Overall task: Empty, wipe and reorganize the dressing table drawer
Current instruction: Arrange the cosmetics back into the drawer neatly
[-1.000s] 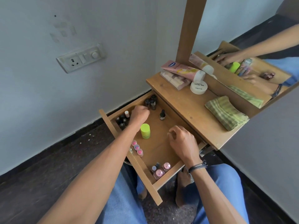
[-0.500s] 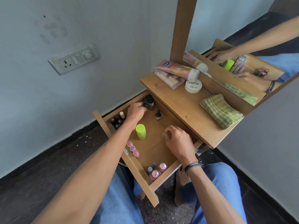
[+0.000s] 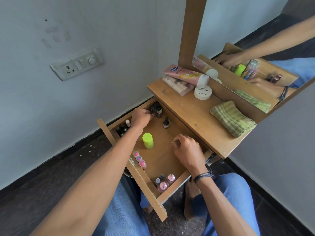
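The wooden drawer [image 3: 144,183] stands pulled out over my lap. My left hand [image 3: 141,117] reaches into its far corner, and its fingertips pinch a dark bottle at the edge of a cluster of dark bottles [image 3: 157,108]. My right hand [image 3: 187,152] hovers over the drawer's right side with curled fingers; nothing shows in it. Inside also stand a small dropper bottle [image 3: 165,123], a lime-capped jar [image 3: 148,140], three pink-capped tubes [image 3: 139,158], pink nail polish bottles [image 3: 163,183] and more dark bottles [image 3: 121,129] at the left wall.
On the dressing table top lie a pink tube [image 3: 184,74] over a flat packet [image 3: 177,86], a white round jar [image 3: 202,92] and a folded green checked cloth [image 3: 232,118]. A mirror [image 3: 255,48] rises behind them. A wall socket [image 3: 76,65] is at the left.
My left hand has moved from the dark bottles at the left wall to the cluster in the far corner. My right hand has stayed in place.
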Motion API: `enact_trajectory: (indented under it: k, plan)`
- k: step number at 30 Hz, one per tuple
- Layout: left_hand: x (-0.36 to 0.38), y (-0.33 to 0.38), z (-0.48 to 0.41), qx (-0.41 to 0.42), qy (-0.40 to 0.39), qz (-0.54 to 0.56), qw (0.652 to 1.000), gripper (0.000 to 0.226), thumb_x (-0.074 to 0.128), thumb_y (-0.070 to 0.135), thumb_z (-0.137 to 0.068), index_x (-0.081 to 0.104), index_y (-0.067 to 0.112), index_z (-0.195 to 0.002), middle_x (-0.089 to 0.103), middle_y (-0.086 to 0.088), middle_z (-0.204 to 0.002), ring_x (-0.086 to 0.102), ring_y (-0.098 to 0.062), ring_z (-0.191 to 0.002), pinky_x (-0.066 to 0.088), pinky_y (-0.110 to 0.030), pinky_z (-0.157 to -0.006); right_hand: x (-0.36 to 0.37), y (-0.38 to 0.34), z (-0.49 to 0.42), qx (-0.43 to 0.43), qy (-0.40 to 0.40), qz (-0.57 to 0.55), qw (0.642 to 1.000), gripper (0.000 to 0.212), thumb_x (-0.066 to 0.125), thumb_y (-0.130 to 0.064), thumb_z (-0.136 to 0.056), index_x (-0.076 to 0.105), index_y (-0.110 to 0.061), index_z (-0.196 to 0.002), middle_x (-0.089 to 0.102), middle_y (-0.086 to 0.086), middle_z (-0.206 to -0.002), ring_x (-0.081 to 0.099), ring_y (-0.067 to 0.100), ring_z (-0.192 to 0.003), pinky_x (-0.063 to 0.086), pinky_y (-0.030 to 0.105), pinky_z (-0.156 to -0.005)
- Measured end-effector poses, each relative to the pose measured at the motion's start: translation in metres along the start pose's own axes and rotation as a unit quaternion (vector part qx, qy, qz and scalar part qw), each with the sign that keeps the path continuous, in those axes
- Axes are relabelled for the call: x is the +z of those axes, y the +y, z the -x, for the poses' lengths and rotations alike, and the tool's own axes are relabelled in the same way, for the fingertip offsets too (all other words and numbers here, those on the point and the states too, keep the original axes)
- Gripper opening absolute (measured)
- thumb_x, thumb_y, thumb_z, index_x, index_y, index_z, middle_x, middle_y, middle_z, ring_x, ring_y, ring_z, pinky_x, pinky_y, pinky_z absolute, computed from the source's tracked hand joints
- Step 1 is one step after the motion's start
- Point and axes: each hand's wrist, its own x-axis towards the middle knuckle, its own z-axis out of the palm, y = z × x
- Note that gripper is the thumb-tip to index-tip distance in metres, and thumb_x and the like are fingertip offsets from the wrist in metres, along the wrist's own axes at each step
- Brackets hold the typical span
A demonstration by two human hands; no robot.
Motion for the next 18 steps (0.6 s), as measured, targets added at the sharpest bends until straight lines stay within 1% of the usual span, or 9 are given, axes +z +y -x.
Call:
enact_trajectory:
  k: [1,3,5,7,9,10,12,15,18]
  plan:
    - [-0.001,-0.001,-0.001,-0.014,-0.006,0.032,0.999,0.011,0.076,0.011,-0.084,0.077,0.017,-0.094,0.076,-0.005,-0.095,0.071,-0.022,-0.097,0.054,-0.04,-0.099,0.0,0.0,0.0,0.0,-0.001,-0.001,1.0,0.008,0.057,-0.023,-0.098,0.064,-0.021,-0.095,0.063,-0.006,-0.093,0.061,0.013,-0.074,0.058,0.036,-0.063]
    - [-0.003,-0.005,-0.004,-0.033,-0.012,0.077,0.996,0.019,0.076,0.003,-0.081,0.074,0.021,-0.08,0.076,-0.007,-0.092,0.073,-0.022,-0.095,0.055,-0.04,-0.099,-0.001,0.0,0.0,0.002,-0.006,-0.004,1.0,0.009,0.056,-0.024,-0.098,0.064,-0.021,-0.095,0.063,-0.006,-0.093,0.061,0.012,-0.074,0.058,0.036,-0.063]
    - [-0.005,-0.007,-0.006,-0.035,-0.014,0.076,0.996,0.024,0.076,0.0,-0.078,0.073,0.024,-0.074,0.077,-0.006,-0.091,0.072,-0.022,-0.096,0.055,-0.039,-0.099,-0.002,-0.001,-0.001,0.008,-0.012,-0.005,1.0,0.01,0.055,-0.023,-0.098,0.064,-0.021,-0.094,0.062,-0.006,-0.092,0.06,0.013,-0.074,0.058,0.037,-0.063]
    - [-0.006,-0.008,-0.005,-0.033,-0.019,0.07,0.997,0.024,0.077,0.001,-0.076,0.074,0.025,-0.073,0.077,-0.004,-0.09,0.072,-0.021,-0.095,0.055,-0.039,-0.098,-0.004,-0.002,-0.001,0.012,-0.015,-0.004,1.0,0.01,0.055,-0.022,-0.098,0.063,-0.02,-0.092,0.062,-0.005,-0.091,0.06,0.014,-0.073,0.057,0.037,-0.063]
    - [-0.007,-0.007,-0.002,-0.032,-0.02,0.062,0.997,0.021,0.077,0.003,-0.076,0.075,0.023,-0.079,0.077,-0.004,-0.092,0.073,-0.02,-0.091,0.057,-0.039,-0.096,-0.005,-0.003,-0.001,0.011,-0.015,-0.003,1.0,0.01,0.055,-0.021,-0.097,0.064,-0.019,-0.092,0.063,-0.004,-0.091,0.061,0.014,-0.073,0.057,0.035,-0.062]
    - [-0.007,-0.005,0.001,-0.03,-0.028,0.061,0.997,0.019,0.077,0.002,-0.079,0.076,0.02,-0.085,0.077,-0.006,-0.095,0.073,-0.018,-0.089,0.058,-0.037,-0.094,-0.006,-0.003,-0.001,0.011,-0.015,-0.005,1.0,0.01,0.055,-0.02,-0.097,0.064,-0.019,-0.092,0.064,-0.004,-0.091,0.061,0.014,-0.072,0.056,0.034,-0.062]
    - [-0.007,0.0,0.007,-0.027,-0.066,0.054,0.996,0.019,0.073,0.0,-0.085,0.077,0.012,-0.099,0.075,-0.008,-0.101,0.073,-0.016,-0.088,0.059,-0.033,-0.092,-0.007,-0.004,0.0,0.013,-0.016,-0.008,1.0,0.01,0.056,-0.019,-0.097,0.065,-0.019,-0.092,0.063,-0.004,-0.091,0.06,0.013,-0.072,0.055,0.032,-0.061]
    - [-0.003,0.008,0.014,-0.007,-0.123,0.001,0.992,0.029,0.066,0.001,-0.089,0.077,0.018,-0.11,0.073,-0.001,-0.107,0.067,-0.015,-0.101,0.056,-0.032,-0.096,-0.008,-0.004,0.002,0.014,-0.015,-0.009,1.0,0.009,0.056,-0.021,-0.097,0.064,-0.019,-0.092,0.063,-0.005,-0.091,0.06,0.012,-0.072,0.056,0.033,-0.061]
    - [0.001,0.013,0.016,-0.01,-0.141,-0.032,0.989,0.037,0.061,-0.001,-0.09,0.075,0.022,-0.116,0.069,0.003,-0.112,0.061,-0.017,-0.111,0.05,-0.035,-0.104,-0.009,-0.005,0.002,0.025,-0.019,-0.011,0.999,0.01,0.056,-0.024,-0.099,0.064,-0.02,-0.094,0.063,-0.004,-0.092,0.061,0.011,-0.072,0.058,0.036,-0.063]
